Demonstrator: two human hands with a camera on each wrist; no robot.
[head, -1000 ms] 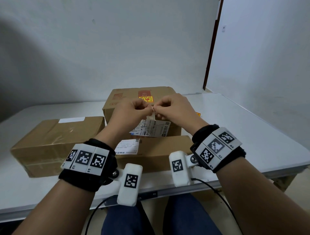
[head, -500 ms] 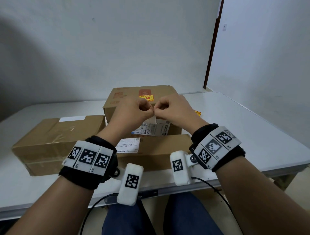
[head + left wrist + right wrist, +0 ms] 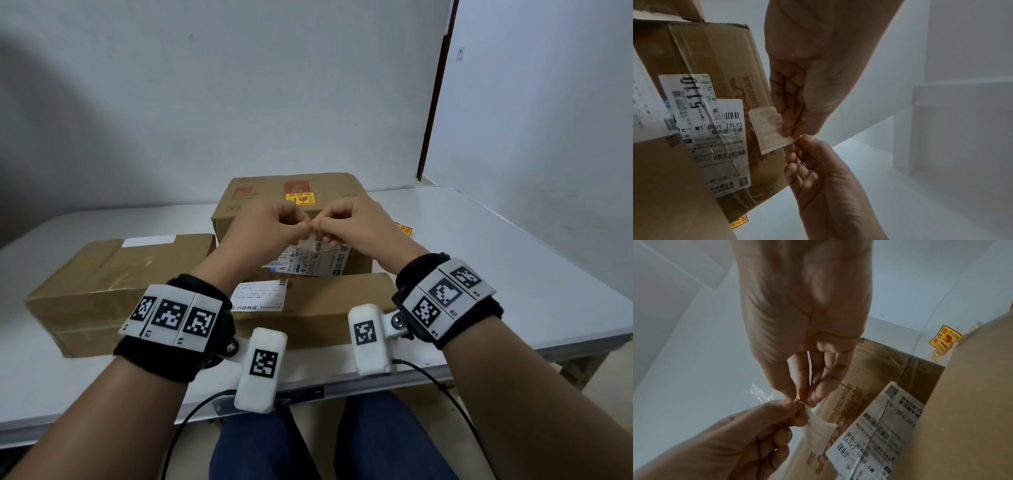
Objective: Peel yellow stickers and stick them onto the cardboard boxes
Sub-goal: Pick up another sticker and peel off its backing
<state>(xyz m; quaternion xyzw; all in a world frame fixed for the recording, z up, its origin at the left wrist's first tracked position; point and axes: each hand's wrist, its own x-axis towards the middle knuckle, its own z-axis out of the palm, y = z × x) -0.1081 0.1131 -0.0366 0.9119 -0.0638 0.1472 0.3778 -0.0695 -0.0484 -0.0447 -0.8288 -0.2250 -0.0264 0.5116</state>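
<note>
Both hands meet above the boxes and pinch one small sticker (image 3: 311, 242) at its top edge. Only its pale side shows, in the left wrist view (image 3: 766, 128) and the right wrist view (image 3: 818, 426). My left hand (image 3: 301, 224) pinches it from the left, my right hand (image 3: 323, 228) from the right, fingertips touching. Three cardboard boxes lie below: a back box (image 3: 260, 195) with a yellow sticker (image 3: 300, 198) on top, a left box (image 3: 113, 274), and a front box (image 3: 335, 301).
Another yellow sticker (image 3: 403, 229) lies on the white table (image 3: 513, 274), right of the back box. White shipping labels (image 3: 308, 263) cover the back box's near face and the front box's top. A wall stands close behind the table.
The hands have stayed together over the boxes, rising slightly. Their fingertips have shifted on the sticker's top edge, and the pale paper now hangs below them.
</note>
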